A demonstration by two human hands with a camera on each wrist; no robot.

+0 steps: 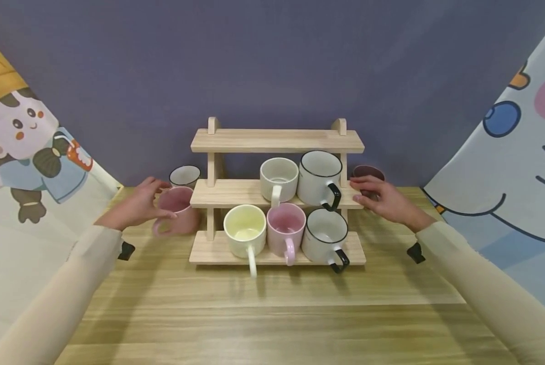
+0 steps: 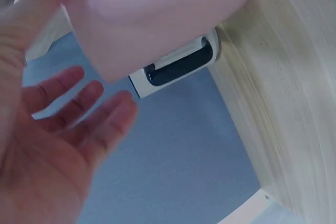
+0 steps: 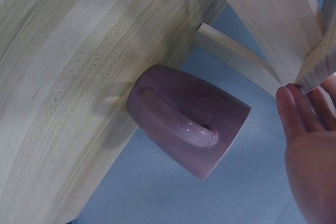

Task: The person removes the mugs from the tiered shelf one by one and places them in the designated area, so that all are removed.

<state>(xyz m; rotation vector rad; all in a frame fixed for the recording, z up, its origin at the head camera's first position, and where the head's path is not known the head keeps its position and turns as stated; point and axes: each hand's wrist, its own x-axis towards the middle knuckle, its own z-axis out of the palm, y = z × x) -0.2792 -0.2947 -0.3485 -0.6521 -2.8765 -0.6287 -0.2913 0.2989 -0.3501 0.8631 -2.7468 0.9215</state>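
Observation:
My left hand (image 1: 140, 203) is beside a pink mug (image 1: 187, 223) left of the wooden tiered rack (image 1: 277, 139). In the left wrist view its fingers (image 2: 113, 119) are spread apart from the mug's wall, and the thumb overlaps the mug. A white mug with a black rim (image 1: 185, 175) stands behind the pink one. My right hand (image 1: 382, 197) pinches the right end of the rack's middle shelf, fingertips (image 3: 289, 95) at the board's edge. By that hand, a dark mauve mug (image 3: 184, 119) stands on the table.
The middle shelf bears a cream mug (image 1: 279, 177) and a white black-rimmed mug (image 1: 320, 175). On the bottom shelf are a yellow mug (image 1: 245, 230), a pink mug (image 1: 286, 228) and another black-rimmed mug (image 1: 325, 235). Printed cloths flank the wooden table (image 1: 272, 324).

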